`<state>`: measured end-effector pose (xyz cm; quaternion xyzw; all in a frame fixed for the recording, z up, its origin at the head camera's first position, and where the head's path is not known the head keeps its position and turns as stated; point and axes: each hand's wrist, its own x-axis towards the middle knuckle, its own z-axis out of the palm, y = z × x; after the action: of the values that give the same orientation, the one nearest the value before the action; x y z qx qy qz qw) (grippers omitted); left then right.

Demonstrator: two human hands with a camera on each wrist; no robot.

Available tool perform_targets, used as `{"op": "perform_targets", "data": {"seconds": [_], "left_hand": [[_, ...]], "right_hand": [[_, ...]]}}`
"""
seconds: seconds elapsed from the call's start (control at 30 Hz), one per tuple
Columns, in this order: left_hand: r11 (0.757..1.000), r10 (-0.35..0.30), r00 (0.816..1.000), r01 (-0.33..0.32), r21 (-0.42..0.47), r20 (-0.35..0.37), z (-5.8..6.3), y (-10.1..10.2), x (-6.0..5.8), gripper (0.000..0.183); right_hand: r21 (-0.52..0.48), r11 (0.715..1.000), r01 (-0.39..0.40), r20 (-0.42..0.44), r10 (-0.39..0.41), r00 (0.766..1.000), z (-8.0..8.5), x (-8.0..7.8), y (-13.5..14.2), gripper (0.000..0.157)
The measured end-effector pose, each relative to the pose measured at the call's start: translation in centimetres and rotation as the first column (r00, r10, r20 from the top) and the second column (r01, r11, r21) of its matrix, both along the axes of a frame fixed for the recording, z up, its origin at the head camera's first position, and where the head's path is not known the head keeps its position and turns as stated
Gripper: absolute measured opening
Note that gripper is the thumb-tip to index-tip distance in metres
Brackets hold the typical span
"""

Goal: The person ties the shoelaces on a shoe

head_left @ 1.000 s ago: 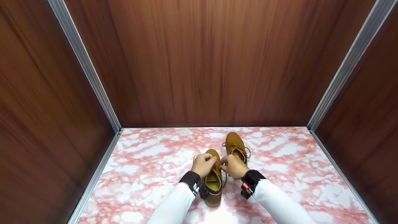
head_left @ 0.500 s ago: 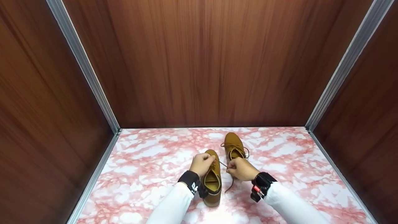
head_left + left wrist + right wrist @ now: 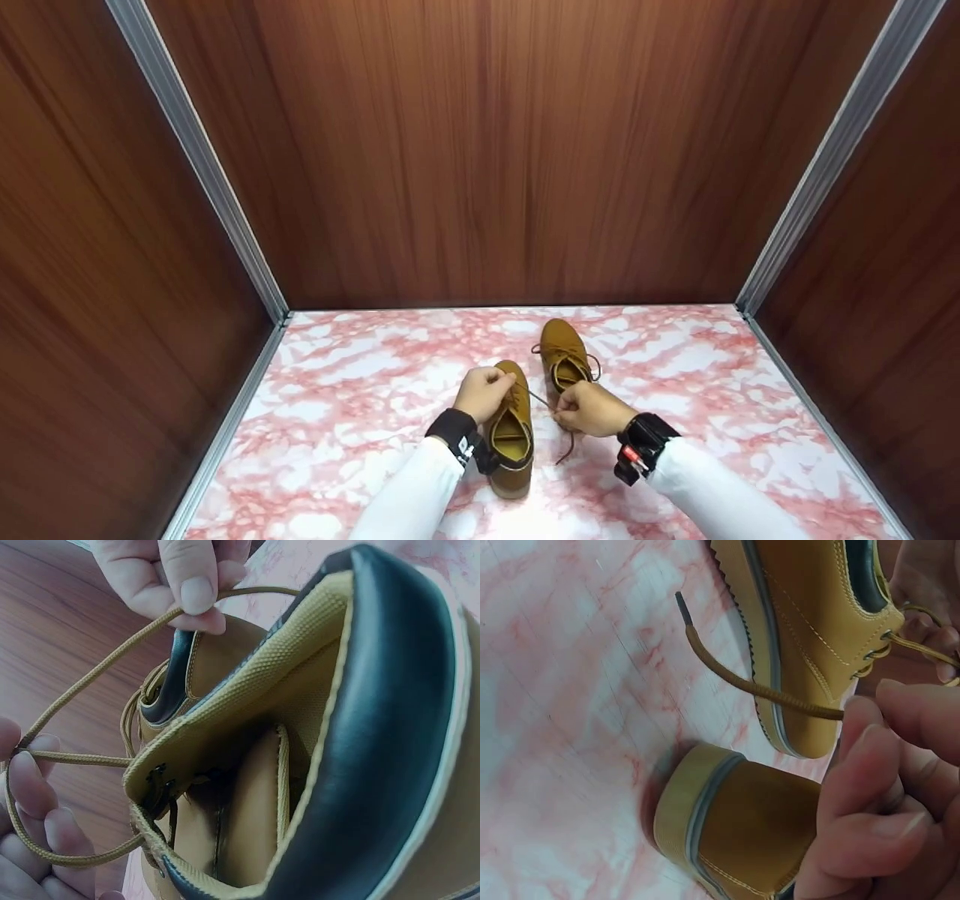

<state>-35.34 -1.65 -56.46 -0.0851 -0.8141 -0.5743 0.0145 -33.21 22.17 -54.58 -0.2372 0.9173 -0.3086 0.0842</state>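
Note:
A tan lace-up shoe (image 3: 511, 486) with a dark collar stands on the surface, toe pointing away from me. Over its front, my left hand (image 3: 482, 393) pinches the crossed lace between thumb and fingertips, as the left wrist view shows with the left fingers (image 3: 34, 787). To the right, my right hand (image 3: 596, 410) pinches one lace (image 3: 539, 398) drawn out taut from the shoe. In the right wrist view, the lace's free end (image 3: 742, 685) with its dark tip hangs past my right fingers (image 3: 862, 765).
A second tan shoe (image 3: 559, 337) stands just ahead of my right hand, its lace loops spread to both sides; the hand hides its heel in the head view. Brown wood-look panels (image 3: 480, 150) enclose the pink-and-white marbled surface (image 3: 360, 390).
My right hand has drawn away from the shoe to the right, stretching the lace between both hands; its loose end now hangs below. The left hand has shifted slightly left.

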Motion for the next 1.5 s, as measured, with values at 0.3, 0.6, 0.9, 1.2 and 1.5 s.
{"op": "perform_targets", "data": {"seconds": [0.3,0.6,0.9,1.2,1.5], "left_hand": [[1.000,0.008,1.000,-0.008,-0.026,-0.001,0.2,-0.3,0.0,0.034],[0.998,0.023,0.999,-0.025,-0.058,-0.034,0.0,-0.9,-0.3,0.030],[0.998,0.040,0.998,-0.042,-0.051,-0.046,-0.1,-1.4,-0.5,0.029],[0.997,0.043,0.998,-0.047,-0.065,-0.051,-0.1,-1.6,-0.5,0.026],[0.995,0.088,0.994,-0.091,-0.048,-0.062,-0.6,-1.7,-0.5,0.016]], "right_hand": [[0.002,1.000,0.014,0.025,-0.014,1.000,1.3,0.2,0.6,0.024],[-0.029,0.998,0.052,0.065,-0.050,0.997,2.8,-0.2,0.6,0.025],[-0.130,0.986,0.104,0.147,-0.085,0.986,3.9,-0.8,0.0,0.032],[-0.288,0.941,0.179,0.294,-0.091,0.951,4.7,-1.2,-0.7,0.031],[-0.395,0.877,0.275,0.396,-0.107,0.912,4.1,-1.2,-1.8,0.025]]}}
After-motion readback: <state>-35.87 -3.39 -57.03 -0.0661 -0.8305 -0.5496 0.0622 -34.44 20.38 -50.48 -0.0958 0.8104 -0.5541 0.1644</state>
